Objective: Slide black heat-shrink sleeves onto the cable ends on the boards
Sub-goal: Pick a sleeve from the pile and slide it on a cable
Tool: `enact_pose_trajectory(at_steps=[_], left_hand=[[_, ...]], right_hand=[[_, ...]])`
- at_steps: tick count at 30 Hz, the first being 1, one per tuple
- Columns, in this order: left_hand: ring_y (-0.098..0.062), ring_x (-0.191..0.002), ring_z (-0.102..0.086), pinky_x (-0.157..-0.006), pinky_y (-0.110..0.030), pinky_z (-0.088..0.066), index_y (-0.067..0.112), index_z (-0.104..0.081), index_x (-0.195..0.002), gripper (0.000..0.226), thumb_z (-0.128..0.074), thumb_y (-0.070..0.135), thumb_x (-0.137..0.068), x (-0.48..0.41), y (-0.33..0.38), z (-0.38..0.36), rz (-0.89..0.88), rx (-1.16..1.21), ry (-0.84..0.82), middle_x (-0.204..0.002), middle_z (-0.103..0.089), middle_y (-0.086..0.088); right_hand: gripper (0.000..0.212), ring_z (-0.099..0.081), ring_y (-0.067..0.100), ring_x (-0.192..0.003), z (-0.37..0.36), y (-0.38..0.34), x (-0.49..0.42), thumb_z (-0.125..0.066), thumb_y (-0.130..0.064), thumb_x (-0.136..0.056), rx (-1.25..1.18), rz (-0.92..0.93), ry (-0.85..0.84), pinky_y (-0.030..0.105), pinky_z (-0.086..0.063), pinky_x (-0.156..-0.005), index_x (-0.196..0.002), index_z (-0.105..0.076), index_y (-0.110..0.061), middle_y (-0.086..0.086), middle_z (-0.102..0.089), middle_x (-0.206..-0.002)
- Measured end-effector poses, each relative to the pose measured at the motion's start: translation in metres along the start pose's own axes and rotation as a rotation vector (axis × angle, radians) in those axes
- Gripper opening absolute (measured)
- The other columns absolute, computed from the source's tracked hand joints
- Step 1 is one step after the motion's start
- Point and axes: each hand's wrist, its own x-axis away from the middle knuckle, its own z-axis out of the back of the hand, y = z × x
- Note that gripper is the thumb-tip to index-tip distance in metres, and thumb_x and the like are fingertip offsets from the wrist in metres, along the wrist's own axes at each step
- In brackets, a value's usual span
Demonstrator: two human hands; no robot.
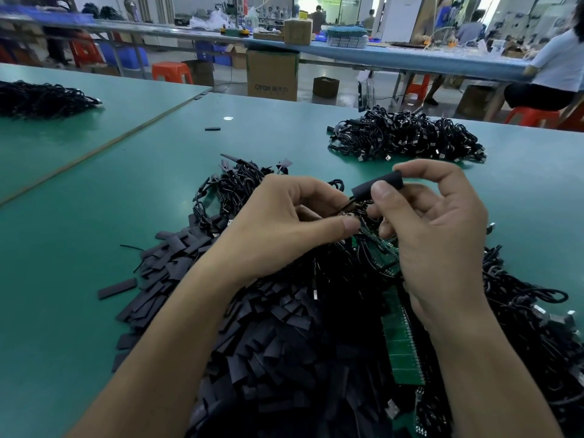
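- Black heat-shrink sleeve [369, 186] sits just at 12 o'clock of the view's centre. The thumb and forefinger of the right hand [439, 235] pinch its right end, and its free end points toward 8 o'clock.
- At 9 o'clock of the sleeve, the left hand [284, 222] has its thumb and curled fingers clamped on a cable end [358, 208]. This lies just below the sleeve's open mouth; whether the two touch cannot be told.
- A green board [385, 252] lies beneath both hands, at 6 o'clock of the sleeve. A longer strip of boards [401, 343] runs on toward 6 o'clock.
- A pile of loose sleeves [252, 327] spreads from 6 to 8 o'clock over the green table [79, 248], under the left forearm.
- Tangled cables [234, 188] lie at 11 o'clock of the left hand.
- A second cable heap [407, 134] lies at 1 o'clock, and a third heap [41, 99] far off at 10 o'clock.
- One stray sleeve [212, 129] lies alone at 11 o'clock, well apart from the piles.
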Motion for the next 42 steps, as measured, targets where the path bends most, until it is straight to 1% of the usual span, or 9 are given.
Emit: enact_pose_trajectory(at_steps=[3,8,14,19,22,31,35,37,42], left_hand=[[-0.011,-0.079,-0.074,-0.072,-0.022,-0.057,0.028,-0.075,-0.089,0.028,-0.090,0.017,-0.069,0.000,-0.005,0.012,0.084,-0.040,-0.079,-0.085,-0.073,0.005],[-0.007,-0.074,-0.073,-0.073,-0.025,-0.059,0.028,-0.076,-0.090,0.015,-0.084,0.020,-0.080,-0.001,-0.010,0.008,0.118,-0.281,-0.108,-0.081,-0.076,0.012],[0.005,-0.064,-0.063,-0.064,-0.012,-0.047,0.032,-0.076,-0.090,0.009,-0.075,0.023,-0.088,-0.010,-0.029,0.024,0.046,-0.189,0.438,-0.073,-0.073,0.019],[-0.005,-0.069,-0.063,-0.084,-0.036,-0.060,0.021,-0.078,-0.101,0.018,-0.071,0.033,-0.088,-0.043,-0.052,0.040,0.141,-0.166,0.803,-0.077,-0.072,0.011],[-0.008,-0.078,-0.066,-0.092,-0.035,-0.057,0.016,-0.077,-0.104,0.023,-0.072,0.033,-0.089,-0.066,-0.063,0.051,0.178,-0.246,0.880,-0.085,-0.074,0.004],[-0.014,-0.081,-0.066,-0.083,-0.024,-0.048,0.016,-0.077,-0.087,0.007,-0.077,0.023,-0.087,-0.080,-0.098,0.048,0.296,-0.438,0.810,-0.071,-0.063,0.009],[-0.017,-0.087,-0.064,-0.073,-0.017,-0.036,0.022,-0.065,-0.093,0.003,-0.068,0.024,-0.094,-0.068,-0.089,0.034,0.164,-0.440,0.876,-0.087,-0.065,0.004],[-0.005,-0.072,-0.058,-0.067,-0.021,-0.041,0.027,-0.060,-0.086,0.010,-0.066,0.025,-0.094,-0.058,-0.074,0.019,-0.002,-0.364,0.900,-0.078,-0.064,0.011],[-0.003,-0.059,-0.055,-0.056,-0.016,-0.043,0.025,-0.072,-0.077,0.011,-0.071,0.031,-0.087,-0.032,-0.036,-0.013,-0.198,-0.060,0.391,-0.068,-0.070,0.006]], right_hand=[[0.022,-0.063,0.012,-0.064,0.004,-0.003,-0.002,-0.069,-0.003,-0.090,-0.089,-0.054,0.050,0.021,-0.047,-0.054,-0.097,-0.058,-0.021,-0.001,-0.072,-0.074],[0.024,-0.068,0.010,-0.065,0.003,-0.005,0.000,-0.070,-0.006,-0.091,0.034,-0.012,0.053,0.018,-0.048,-0.056,-0.100,-0.058,-0.025,-0.005,-0.074,-0.076],[0.043,-0.070,-0.002,-0.078,0.007,-0.002,0.001,-0.071,-0.027,-0.091,0.429,-0.019,0.052,0.017,-0.055,-0.076,-0.131,-0.058,-0.033,-0.029,-0.072,-0.086],[0.032,-0.063,-0.008,-0.089,0.005,-0.004,0.004,-0.076,-0.043,-0.077,0.627,-0.089,-0.204,0.015,-0.050,-0.082,-0.109,-0.070,-0.038,-0.022,-0.071,-0.089],[0.026,-0.060,-0.008,-0.091,0.008,-0.002,0.006,-0.078,-0.033,-0.079,0.762,-0.080,-0.297,0.008,-0.045,-0.077,-0.103,-0.071,-0.040,-0.024,-0.067,-0.094],[0.020,-0.064,-0.005,-0.074,0.010,0.004,0.003,-0.080,-0.020,-0.084,0.790,-0.055,-0.271,0.024,-0.055,-0.074,-0.081,-0.072,-0.038,-0.021,-0.068,-0.072],[0.011,-0.057,-0.003,-0.062,0.014,0.007,0.003,-0.077,-0.029,-0.086,0.780,-0.064,-0.267,0.022,-0.043,-0.061,-0.082,-0.070,-0.036,-0.019,-0.063,-0.064],[0.005,-0.056,-0.002,-0.060,0.015,0.006,0.002,-0.074,-0.033,-0.088,0.781,-0.057,-0.260,0.028,-0.046,-0.065,-0.087,-0.071,-0.036,-0.019,-0.065,-0.066],[0.008,-0.065,0.014,-0.081,0.015,0.004,0.000,-0.071,-0.032,-0.090,0.802,-0.045,-0.262,0.042,-0.053,-0.084,-0.098,-0.072,-0.034,-0.015,-0.071,-0.084]])
